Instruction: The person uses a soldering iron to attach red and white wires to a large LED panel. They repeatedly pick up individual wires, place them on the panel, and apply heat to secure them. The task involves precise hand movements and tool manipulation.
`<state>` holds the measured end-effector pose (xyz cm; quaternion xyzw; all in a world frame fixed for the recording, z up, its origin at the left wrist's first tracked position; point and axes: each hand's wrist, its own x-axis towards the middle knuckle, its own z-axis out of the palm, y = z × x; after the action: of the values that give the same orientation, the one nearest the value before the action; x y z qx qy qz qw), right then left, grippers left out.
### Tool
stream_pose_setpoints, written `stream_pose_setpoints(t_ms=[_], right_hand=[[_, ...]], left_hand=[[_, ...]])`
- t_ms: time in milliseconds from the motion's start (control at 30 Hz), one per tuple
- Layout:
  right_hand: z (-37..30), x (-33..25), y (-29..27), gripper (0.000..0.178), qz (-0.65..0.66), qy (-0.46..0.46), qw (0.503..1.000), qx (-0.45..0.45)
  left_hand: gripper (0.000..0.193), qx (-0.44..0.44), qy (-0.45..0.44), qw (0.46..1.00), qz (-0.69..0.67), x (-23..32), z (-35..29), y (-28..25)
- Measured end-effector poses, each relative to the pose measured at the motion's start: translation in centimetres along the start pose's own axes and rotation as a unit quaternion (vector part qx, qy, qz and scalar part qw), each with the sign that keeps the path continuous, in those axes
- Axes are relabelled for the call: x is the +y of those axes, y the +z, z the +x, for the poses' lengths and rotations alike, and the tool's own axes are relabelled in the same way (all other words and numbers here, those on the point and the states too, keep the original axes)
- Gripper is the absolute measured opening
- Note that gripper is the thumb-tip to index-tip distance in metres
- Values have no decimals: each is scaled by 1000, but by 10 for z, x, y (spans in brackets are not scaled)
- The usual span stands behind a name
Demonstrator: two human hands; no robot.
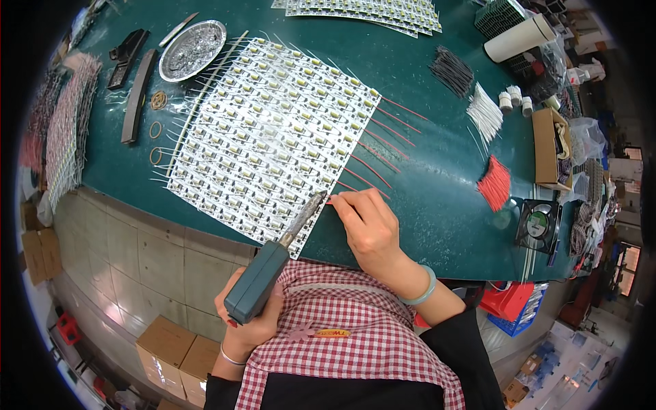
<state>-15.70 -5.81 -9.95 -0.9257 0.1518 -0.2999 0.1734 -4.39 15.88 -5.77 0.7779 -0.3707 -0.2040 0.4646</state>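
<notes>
My left hand [254, 311] is wrapped round a soldering iron [258, 280] with a dark green body. The iron's tip reaches the right edge of a white panel of small circuit boards [273, 130]. Right beside the tip, my right hand [369, 222] pinches a short red wire [330, 201], mostly hidden by the fingers. Several red wires [372, 167] stick out from the panel's right edge above this spot. Thin white wires [193, 102] stick out along its left side.
On the green table [437, 225] lie bundles of red wires [494, 184], white wires [485, 115] and black wires [452, 71] to the right. A fan [538, 224] and a cardboard box [550, 147] stand beyond. A foil-lined dish [193, 51] sits at the far left. More circuit panels [362, 12] lie at the back.
</notes>
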Motion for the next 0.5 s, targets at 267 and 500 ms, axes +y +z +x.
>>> stream_pose_setpoints(t_ms=[267, 500], right_hand=[[0, -1, 0, 32, -11, 1, 1000, 12], [-5, -14, 0, 32, 24, -6, 999, 47]], left_hand=[[17, 12, 11, 1000, 0, 6, 0, -4], [19, 33, 18, 999, -6, 2, -7, -5]])
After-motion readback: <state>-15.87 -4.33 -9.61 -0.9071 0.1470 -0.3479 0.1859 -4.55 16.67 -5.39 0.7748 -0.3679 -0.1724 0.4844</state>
